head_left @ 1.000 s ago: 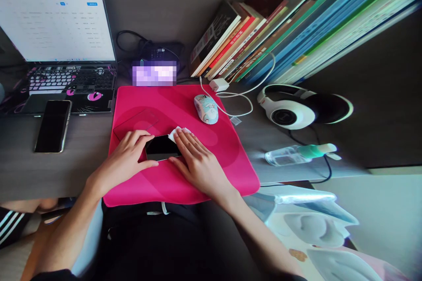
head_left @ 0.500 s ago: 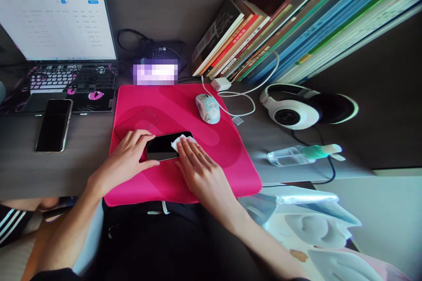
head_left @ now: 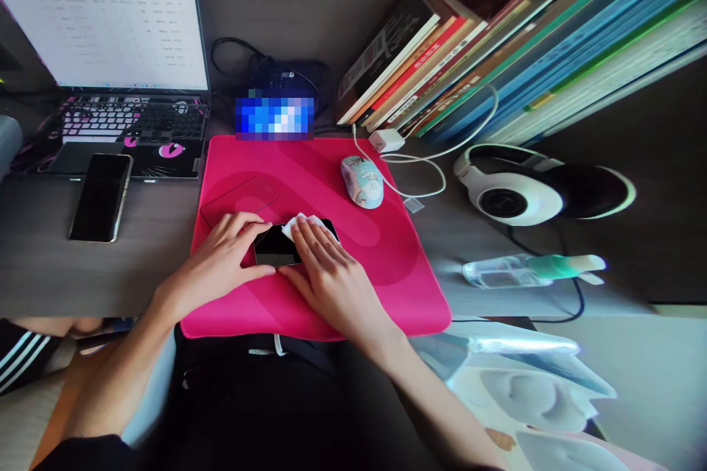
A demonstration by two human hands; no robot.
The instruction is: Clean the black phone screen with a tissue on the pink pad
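A black-screened smartphone (head_left: 273, 250) lies flat on a bright pink desk mat (head_left: 306, 169). My left hand (head_left: 218, 254) grips its left end, with the thumb along the near edge and the fingers at the far edge. On the right part of the screen, my right hand (head_left: 339, 283) presses down a folded white tissue (head_left: 289, 229), its fingers together and laid over it. The hand and tissue hide that end of the phone. Just beyond my left hand, a thin clear rectangular sheet (head_left: 240, 199) rests on the mat.
A patterned mouse (head_left: 362, 182) sits on the mat by a white charger (head_left: 387, 140) and cable. Headphones (head_left: 516, 202) and a spray bottle (head_left: 502, 271) lie to the right. Books (head_left: 409, 66) lean behind. A laptop (head_left: 132, 129) and second phone (head_left: 101, 199) are at left.
My right hand and the tissue have shifted slightly toward the phone's far edge, and the right thumb has come closer to the left one. The camera view has moved a little.
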